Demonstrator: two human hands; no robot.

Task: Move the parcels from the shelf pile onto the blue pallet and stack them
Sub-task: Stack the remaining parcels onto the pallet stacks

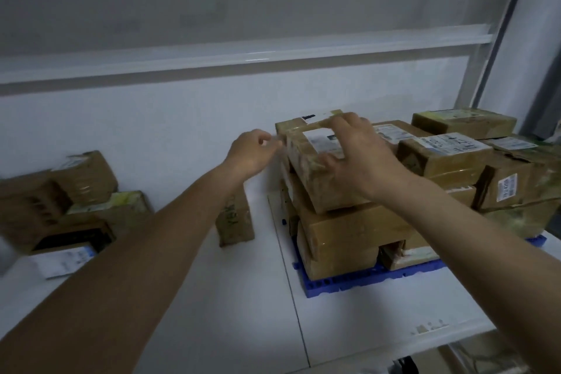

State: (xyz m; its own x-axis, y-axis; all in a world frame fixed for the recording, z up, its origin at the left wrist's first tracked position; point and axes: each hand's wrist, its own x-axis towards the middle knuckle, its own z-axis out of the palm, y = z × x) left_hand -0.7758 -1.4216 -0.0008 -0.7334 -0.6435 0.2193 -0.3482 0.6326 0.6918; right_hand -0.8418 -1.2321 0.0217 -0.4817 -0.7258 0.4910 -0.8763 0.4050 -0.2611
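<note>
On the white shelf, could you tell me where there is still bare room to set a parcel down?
The white shelf is bare in front of the blue pallet, and between the pallet and the upright parcel. The pallet is crowded with stacked parcels; the left pile fills the left end.

Blurred beyond reading: brown taped cardboard parcels (60, 203) at left. Mostly buried under stacked boxes: blue plastic pallet (349, 282).

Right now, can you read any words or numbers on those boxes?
White shipping labels on the stacked parcels: print too blurred to read.
Label with a barcode on the right parcel: digits too small to read.
Green handwriting on the standing parcel: illegible.
Label on the left pile's parcel: blurred.
Nothing legible anywhere.
</note>
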